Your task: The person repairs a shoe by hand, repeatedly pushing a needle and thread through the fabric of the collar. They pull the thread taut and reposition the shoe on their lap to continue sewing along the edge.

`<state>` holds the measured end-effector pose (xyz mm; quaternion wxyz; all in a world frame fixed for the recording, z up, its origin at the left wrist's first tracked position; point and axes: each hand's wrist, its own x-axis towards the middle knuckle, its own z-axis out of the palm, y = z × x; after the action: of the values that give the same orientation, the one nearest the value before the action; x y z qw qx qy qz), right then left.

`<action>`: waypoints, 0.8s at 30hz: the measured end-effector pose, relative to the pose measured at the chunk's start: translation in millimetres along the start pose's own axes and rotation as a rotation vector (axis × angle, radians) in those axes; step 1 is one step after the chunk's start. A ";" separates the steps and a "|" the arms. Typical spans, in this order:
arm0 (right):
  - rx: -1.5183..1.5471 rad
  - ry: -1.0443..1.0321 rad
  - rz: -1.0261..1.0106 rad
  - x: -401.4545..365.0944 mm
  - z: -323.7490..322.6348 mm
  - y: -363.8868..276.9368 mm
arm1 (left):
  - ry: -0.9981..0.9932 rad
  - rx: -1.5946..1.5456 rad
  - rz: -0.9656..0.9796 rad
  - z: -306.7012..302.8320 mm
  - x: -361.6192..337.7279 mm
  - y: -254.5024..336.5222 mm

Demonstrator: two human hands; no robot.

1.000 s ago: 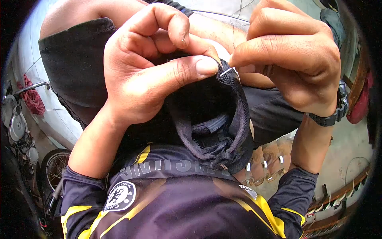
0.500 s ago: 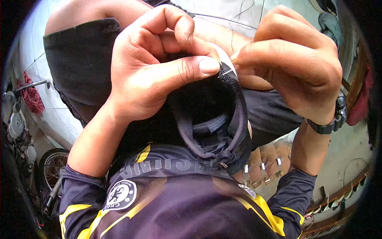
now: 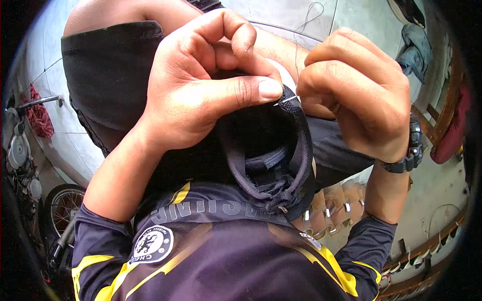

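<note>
A black shoe [image 3: 304, 135] with a white outer edge at the heel lies in my lap, its opening facing up and its laced end toward my shirt. My left hand [image 3: 201, 85] pinches the heel rim of the collar between thumb and forefinger. Right beside the thumb, a thin needle [image 3: 286, 101] passes through the black collar fabric, its point on the inner side. My right hand [image 3: 356, 90] is closed, with thumb and forefinger pinched at the needle's outer end. A dark thread [image 3: 296, 52] runs up from near those fingertips. The shoe's inside is mostly dark.
Behind my legs is a tiled floor [image 3: 281, 12], with a loop of thread on it. A grey cloth [image 3: 415, 52] lies at the upper right. Several tan strips with metal pieces [image 3: 334, 205] are below my right arm. A motorbike wheel [image 3: 65, 208] stands at left.
My right hand has shifted slightly left and down, staying close to the needle. The needle's slant has changed, and its point now sits left of the collar edge. My left hand keeps its pinch.
</note>
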<state>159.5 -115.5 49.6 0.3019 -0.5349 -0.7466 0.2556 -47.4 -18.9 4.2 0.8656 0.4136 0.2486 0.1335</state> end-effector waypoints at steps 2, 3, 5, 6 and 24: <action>0.013 0.035 -0.006 -1.2 5.8 2.5 | 0.001 0.000 0.000 1.0 2.5 -0.2; 0.036 0.043 -0.028 -0.4 6.8 3.2 | 0.001 -0.001 -0.002 -0.5 1.7 1.0; 0.052 0.030 -0.021 0.9 1.0 -0.3 | 0.028 -0.005 -0.079 -4.8 0.0 3.8; 0.061 0.023 -0.017 1.5 -1.9 -2.1 | 0.027 -0.005 -0.077 -4.6 0.6 4.1; -0.065 -0.025 0.068 -5.5 -18.2 -9.9 | -0.027 -0.074 -0.049 -2.8 1.6 3.9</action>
<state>167.7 -122.6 68.1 0.2663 -0.5661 -0.7396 0.2480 -47.6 -13.9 5.3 0.8865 0.3771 0.2419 0.1160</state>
